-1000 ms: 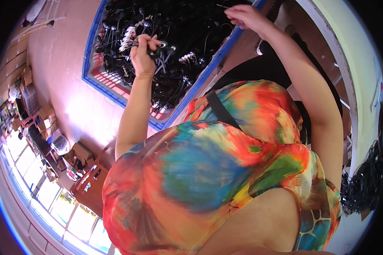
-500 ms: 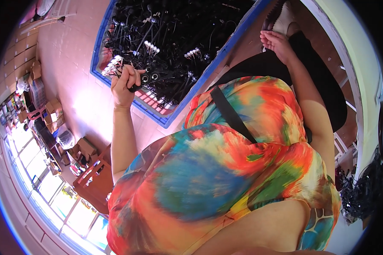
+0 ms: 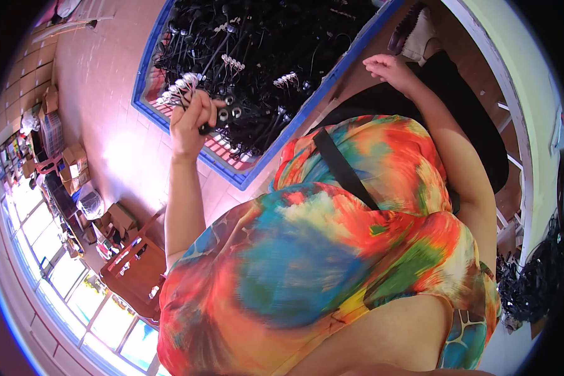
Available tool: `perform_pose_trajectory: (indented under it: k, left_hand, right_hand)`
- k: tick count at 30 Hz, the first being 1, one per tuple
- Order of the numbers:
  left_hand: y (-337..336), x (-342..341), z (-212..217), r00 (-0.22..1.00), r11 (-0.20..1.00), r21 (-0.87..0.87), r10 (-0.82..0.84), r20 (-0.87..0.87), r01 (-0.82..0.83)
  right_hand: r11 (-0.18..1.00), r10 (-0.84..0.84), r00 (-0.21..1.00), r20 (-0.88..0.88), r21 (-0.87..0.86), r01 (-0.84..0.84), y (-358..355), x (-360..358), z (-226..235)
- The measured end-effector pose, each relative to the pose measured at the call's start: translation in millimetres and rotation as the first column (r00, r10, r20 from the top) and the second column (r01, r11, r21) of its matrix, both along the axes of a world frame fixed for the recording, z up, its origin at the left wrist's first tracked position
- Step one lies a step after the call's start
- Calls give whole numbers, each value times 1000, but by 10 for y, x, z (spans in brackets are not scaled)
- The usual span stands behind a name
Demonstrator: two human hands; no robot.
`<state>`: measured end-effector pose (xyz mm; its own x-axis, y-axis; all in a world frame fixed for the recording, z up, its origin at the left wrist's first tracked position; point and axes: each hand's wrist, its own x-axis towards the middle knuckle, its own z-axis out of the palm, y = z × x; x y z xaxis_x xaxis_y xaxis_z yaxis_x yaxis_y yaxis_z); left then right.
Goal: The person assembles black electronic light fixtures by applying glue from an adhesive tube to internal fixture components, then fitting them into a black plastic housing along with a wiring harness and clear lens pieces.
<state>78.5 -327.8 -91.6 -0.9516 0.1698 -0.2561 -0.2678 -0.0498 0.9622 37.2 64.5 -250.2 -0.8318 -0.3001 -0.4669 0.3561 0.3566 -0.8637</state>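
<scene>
My left hand is closed round a bunch of thin black cables above the near left corner of a blue crate. Whitish ends on fine wires fan out past the fingers. Round black ends with silvery rings stick out on the hand's right side; whether they belong to the same cables I cannot tell. The crate holds a tangled heap of black cables, some with pale ends. My right hand hovers right of the crate's rim, its fingers stretched out and nothing visible in them.
A white curved edge runs down the right side, with black strips or cables hanging below it. My shoe rests beside the crate. On the left are a wooden chair, cardboard boxes and bright windows.
My left hand has shifted slightly right with the cable bunch. My right hand has moved left and a little down toward the crate, its fingers straighter than before.
</scene>
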Motion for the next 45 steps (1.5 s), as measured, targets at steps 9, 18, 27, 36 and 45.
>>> perform_pose_trajectory:
  k: [9,18,27,36,45]
  left_hand:
    - [-161,-36,776,942,931,144,-332,-55,336]
    - [210,-201,345,960,963,-62,-268,-79,264]
    - [741,-356,64,902,943,-289,-261,-345,162]
    - [719,-503,-149,911,958,-267,-199,-362,103]
    - [-9,-278,592,965,991,134,24,-259,11]
  right_hand:
    - [1000,3,997,81,17,-5,-38,5,-78]
    - [961,249,967,-49,-108,-253,-433,-85,418]
    - [934,206,650,-731,-52,-354,-1405,-126,1425]
    - [982,66,778,-625,-99,-162,-1518,-89,1136]
    - [979,-90,993,73,-177,102,-749,-34,649]
